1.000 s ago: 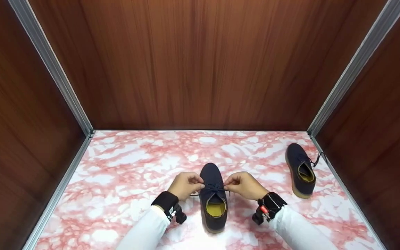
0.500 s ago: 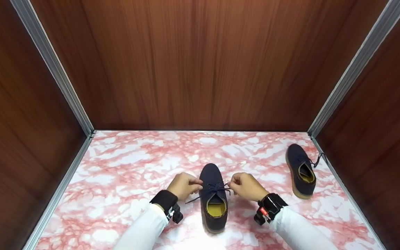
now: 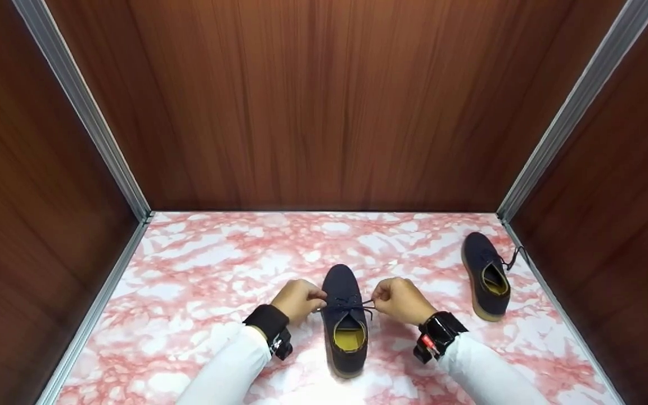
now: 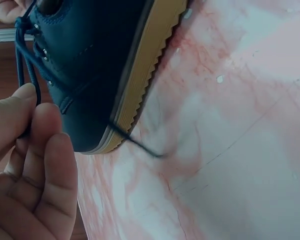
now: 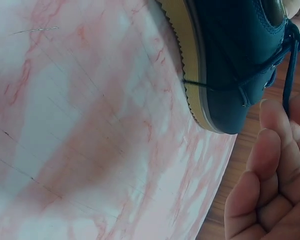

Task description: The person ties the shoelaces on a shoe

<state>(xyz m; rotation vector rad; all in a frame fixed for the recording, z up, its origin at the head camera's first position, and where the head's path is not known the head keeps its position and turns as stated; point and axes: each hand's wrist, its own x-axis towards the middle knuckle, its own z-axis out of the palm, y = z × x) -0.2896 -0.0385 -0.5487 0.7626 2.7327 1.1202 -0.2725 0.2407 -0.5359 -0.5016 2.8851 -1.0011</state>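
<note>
A dark navy lace-up shoe (image 3: 340, 280) with a yellow insole stands upright on the floor, toe pointing away from me. To its left, my left hand (image 3: 297, 301) pinches a loop of the shoelace (image 4: 26, 60) between thumb and index finger, as the left wrist view shows. On the opposite side, my right hand (image 3: 401, 301) pinches another part of the same lace (image 5: 288, 82), stretched from the knot (image 5: 293, 42) over the tongue. A loose lace end (image 4: 137, 144) hangs over the tan ridged sole (image 4: 140, 75). The pinched tips of the lace are hidden by my fingers.
A matching navy shoe (image 3: 477, 256) stands at the right, its lace (image 3: 514, 257) trailing toward the side wall. Wood-patterned walls (image 3: 324, 112) with metal edge strips enclose the red-and-white marbled surface (image 3: 217, 264) at the back and both sides.
My hands have drawn slightly apart, the right one moving a little right and the left a little left. More lace now shows between the shoe and my right fingers. Both shoes stay put.
</note>
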